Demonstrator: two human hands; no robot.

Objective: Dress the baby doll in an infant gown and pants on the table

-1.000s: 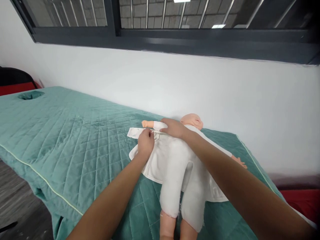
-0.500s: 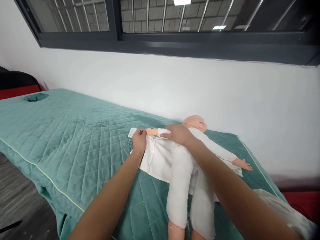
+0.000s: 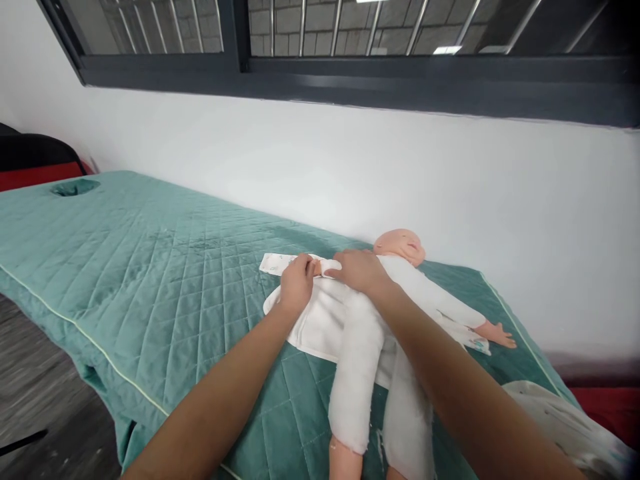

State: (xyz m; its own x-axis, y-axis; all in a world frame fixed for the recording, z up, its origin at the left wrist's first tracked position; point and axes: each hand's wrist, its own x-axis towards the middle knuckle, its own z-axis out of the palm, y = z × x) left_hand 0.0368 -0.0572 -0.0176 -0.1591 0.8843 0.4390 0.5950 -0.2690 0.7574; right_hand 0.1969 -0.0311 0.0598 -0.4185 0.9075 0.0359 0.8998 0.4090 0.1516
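A baby doll with a white cloth body lies on its back on top of an open white garment. My left hand is closed around the garment's printed sleeve at the doll's hand, a little of which shows between my fingers. Its forearm passes into the sleeve there, as far as I can see. My right hand grips the doll's upper arm, thumb toward the sleeve. The other doll arm stretches out to the right over a printed part of the garment.
The doll rests on a massage bed with a quilted green cover, with a face hole at the far left. A white wall and a barred window stand behind. Pale printed cloth lies at the right edge.
My left hand has moved right, up the doll's forearm, bringing the printed sleeve over the doll's hand. My right hand keeps its hold on the doll's arm.
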